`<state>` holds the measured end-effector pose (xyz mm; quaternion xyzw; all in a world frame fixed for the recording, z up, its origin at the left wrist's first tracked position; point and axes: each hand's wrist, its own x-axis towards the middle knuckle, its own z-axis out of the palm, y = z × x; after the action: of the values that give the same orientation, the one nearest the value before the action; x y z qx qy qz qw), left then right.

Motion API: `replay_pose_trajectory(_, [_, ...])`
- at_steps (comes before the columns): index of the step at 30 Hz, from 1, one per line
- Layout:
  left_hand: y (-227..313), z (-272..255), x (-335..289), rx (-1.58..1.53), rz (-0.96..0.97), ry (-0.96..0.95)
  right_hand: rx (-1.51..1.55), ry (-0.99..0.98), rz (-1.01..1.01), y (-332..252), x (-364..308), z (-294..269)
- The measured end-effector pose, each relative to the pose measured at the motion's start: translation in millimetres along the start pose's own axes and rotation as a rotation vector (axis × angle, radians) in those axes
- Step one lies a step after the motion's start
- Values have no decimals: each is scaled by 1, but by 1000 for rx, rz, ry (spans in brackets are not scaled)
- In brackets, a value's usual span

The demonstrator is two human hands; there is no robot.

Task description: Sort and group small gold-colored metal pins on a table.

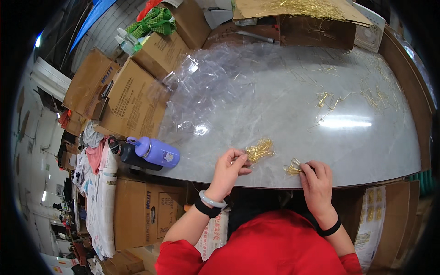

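Note:
My left hand (230, 167) is near the table's front edge, its thumb and fingers pressed together. A dense bundle of gold wire hooks (260, 150) touches or lies just beside those fingertips; what is pinched in them is too small to make out. To the right, my right hand (317, 181) pinches a smaller bunch of gold wire hooks (292, 167) between thumb and fingers, low over the tabletop. Loose gold hooks (324, 99) are scattered farther back on the grey marbled table (293, 123).
Clear plastic pieces (206, 82) form a heap at the back left. A purple bottle (158, 152) and a black bottle (130, 155) lie at the left edge, near cardboard boxes (133, 101). More gold hooks (307, 8) top a cardboard box at the back. Cardboard (410, 68) lines the right side.

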<state>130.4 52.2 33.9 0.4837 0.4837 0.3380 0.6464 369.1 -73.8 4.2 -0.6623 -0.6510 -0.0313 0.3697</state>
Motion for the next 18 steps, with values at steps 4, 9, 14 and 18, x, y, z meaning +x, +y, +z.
replay_pose_trajectory(4, [-5, -1, -39, -118, -46, -44, -4, -18, 1, -1, 7, -1])
replay_pose_trajectory(9, [-29, -9, -85, -228, -377, -331, -64, -35, -13, 1, 7, 2])
replay_pose_trajectory(14, [-70, 7, -76, -294, -493, -358, -85, -72, -60, -1, 9, 1])
replay_pose_trajectory(18, [-68, 25, -71, -339, -431, -329, -43, -123, -113, -2, 2, -7])
